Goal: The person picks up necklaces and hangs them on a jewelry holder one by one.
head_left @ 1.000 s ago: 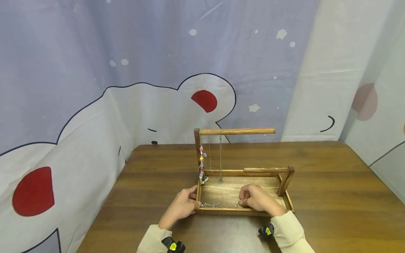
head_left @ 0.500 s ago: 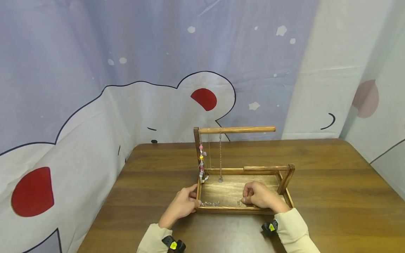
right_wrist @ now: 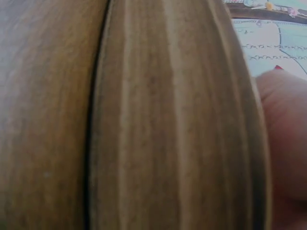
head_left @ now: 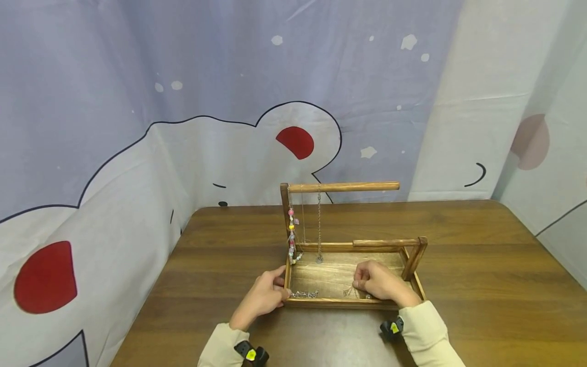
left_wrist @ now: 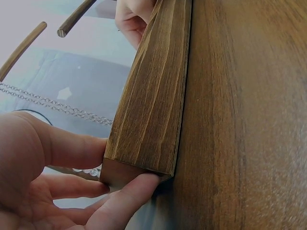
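One table (head_left: 220,239), one wooden tray (head_left: 335,303), two hands (head_left: 263,294) (head_left: 378,283).

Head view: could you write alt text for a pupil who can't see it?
A person's right hand pinches a thin chain inside a wooden tray, while the left hand holds the tray's near left corner. A beaded strand and a silvery chain hang from a wooden bar above. The tray stands on a brown table.

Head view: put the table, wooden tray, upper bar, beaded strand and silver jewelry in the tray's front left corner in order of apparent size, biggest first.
1. Table
2. Wooden tray
3. Upper bar
4. Beaded strand
5. Silver jewelry
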`<state>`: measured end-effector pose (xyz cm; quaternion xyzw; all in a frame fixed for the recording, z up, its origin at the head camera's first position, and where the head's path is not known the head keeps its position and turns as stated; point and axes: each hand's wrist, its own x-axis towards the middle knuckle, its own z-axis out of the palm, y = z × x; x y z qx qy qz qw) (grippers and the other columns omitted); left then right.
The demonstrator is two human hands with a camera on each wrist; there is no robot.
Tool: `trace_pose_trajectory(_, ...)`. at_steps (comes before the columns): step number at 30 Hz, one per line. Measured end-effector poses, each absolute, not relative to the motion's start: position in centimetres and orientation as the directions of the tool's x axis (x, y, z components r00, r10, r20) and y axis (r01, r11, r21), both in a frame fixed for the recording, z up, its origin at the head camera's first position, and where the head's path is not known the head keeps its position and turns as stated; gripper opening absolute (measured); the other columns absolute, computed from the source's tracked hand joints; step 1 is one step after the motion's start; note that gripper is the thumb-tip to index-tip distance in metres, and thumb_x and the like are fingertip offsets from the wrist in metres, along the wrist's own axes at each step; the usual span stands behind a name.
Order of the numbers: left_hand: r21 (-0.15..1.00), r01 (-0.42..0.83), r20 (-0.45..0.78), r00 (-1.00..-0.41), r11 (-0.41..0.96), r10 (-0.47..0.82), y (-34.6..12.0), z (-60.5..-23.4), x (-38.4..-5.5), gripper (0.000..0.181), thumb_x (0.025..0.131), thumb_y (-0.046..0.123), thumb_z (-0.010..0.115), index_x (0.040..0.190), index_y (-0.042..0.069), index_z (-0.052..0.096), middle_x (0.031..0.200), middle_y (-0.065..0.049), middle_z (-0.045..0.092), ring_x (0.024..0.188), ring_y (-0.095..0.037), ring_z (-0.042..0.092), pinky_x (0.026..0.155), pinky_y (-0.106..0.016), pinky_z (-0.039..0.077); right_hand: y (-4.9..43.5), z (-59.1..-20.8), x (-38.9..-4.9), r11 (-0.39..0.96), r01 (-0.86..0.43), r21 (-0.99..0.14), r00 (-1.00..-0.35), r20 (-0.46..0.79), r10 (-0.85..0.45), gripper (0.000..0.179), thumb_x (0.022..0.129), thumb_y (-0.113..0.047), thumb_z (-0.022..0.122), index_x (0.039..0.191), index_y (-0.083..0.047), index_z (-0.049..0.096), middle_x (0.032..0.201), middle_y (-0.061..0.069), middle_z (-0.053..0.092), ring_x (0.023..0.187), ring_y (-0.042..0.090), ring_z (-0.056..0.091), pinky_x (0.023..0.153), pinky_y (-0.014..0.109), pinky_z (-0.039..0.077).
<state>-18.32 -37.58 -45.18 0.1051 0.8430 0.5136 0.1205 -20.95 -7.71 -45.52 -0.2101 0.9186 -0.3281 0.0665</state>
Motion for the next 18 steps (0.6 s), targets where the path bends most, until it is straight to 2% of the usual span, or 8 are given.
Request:
trace_pose_trajectory(6, 0.888, 0.045, -0.102, -0.951, 0.458, 0.292, -37.5, -45.2, -18.3, 0.067, 0.077, -0.001, 0.061, 0.137, -0.008, 0.032, 0.092, -0.015, 0.059, 0.068, -0.015, 0.059, 0.052, -0.028, 0.053, -8.0, -45.5, -20.9, 0.69, -0.359, -0.629, -0.888, 0.002, -0.46, 0.012, 0.077, -0.013, 0.069, 0.07, -0.015, 0.059, 0.06, -0.007, 0.051, 0.054, 0.005, 0.045, 0.05, 0.022, 0.038)
trace_pose_trajectory(11, 0.89, 0.036, -0.112, -0.95, 0.455, 0.293, -37.6, -45.0, -18.2, 0.067, 0.078, 0.001, 0.061, 0.138, -0.008, 0.032, 0.093, -0.015, 0.059, 0.069, -0.014, 0.059, 0.054, -0.028, 0.053, -8.6, -45.9, -20.9, 0.648, -0.422, -0.634, -0.863, 0.06, -0.502, 0.01, 0.078, -0.007, 0.067, 0.073, -0.013, 0.061, 0.063, -0.007, 0.052, 0.057, 0.005, 0.047, 0.052, 0.021, 0.04)
trace_pose_trajectory(18, 0.884, 0.042, -0.109, -0.95, 0.465, 0.293, -37.6, -45.1, -18.3, 0.066, 0.078, 0.0, 0.06, 0.138, -0.008, 0.032, 0.094, -0.016, 0.058, 0.069, -0.015, 0.059, 0.054, -0.028, 0.053, -9.2, -45.9, -20.7, 0.673, -0.482, -0.561, -0.85, 0.112, -0.515, 0.015, 0.075, -0.001, 0.063, 0.069, -0.015, 0.061, 0.065, -0.009, 0.05, 0.059, 0.003, 0.045, 0.055, 0.02, 0.041)
